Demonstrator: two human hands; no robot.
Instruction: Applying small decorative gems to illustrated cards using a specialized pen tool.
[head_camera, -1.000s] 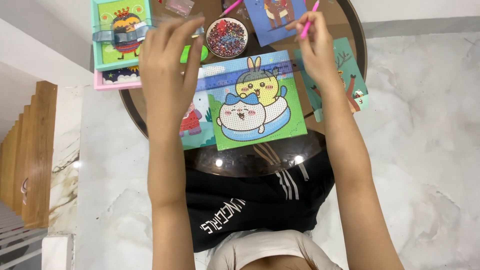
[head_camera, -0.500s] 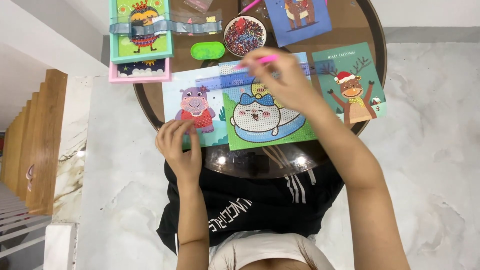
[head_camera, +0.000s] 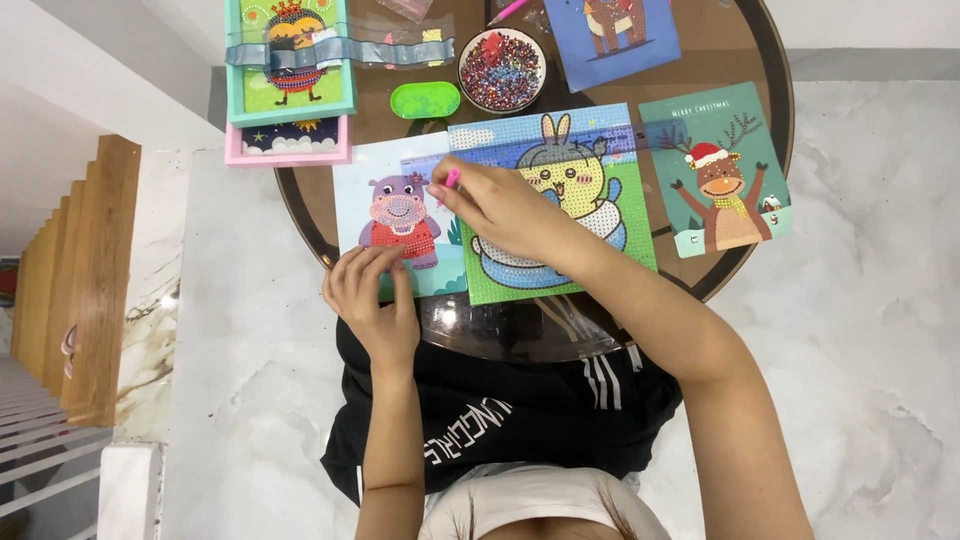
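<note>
Round glass table over marble floor. Right hand (head_camera: 500, 205) pinching pink drill pen (head_camera: 450, 181), tip meeting hippo diamond-painting card (head_camera: 400, 215); left hand (head_camera: 372, 300) pressing flat below the tip, steadying that card.

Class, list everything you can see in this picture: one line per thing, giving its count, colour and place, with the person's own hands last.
round table: one, dark brown, centre top
hippo picture: one, pink and purple hippo on pale card, table's front left
chick picture: one, yellow chick on green and blue, centre
reindeer card: one, teal, right
deer picture: one, blue, top
bead bowl: one, mixed beads, top centre
green tray: one, beside the bowl
framed pictures: two, teal and pink frames, top left
pink pen: one, in the right hand
left hand: on the hippo picture's lower edge
right hand: holding the pink pen over the pictures
</note>
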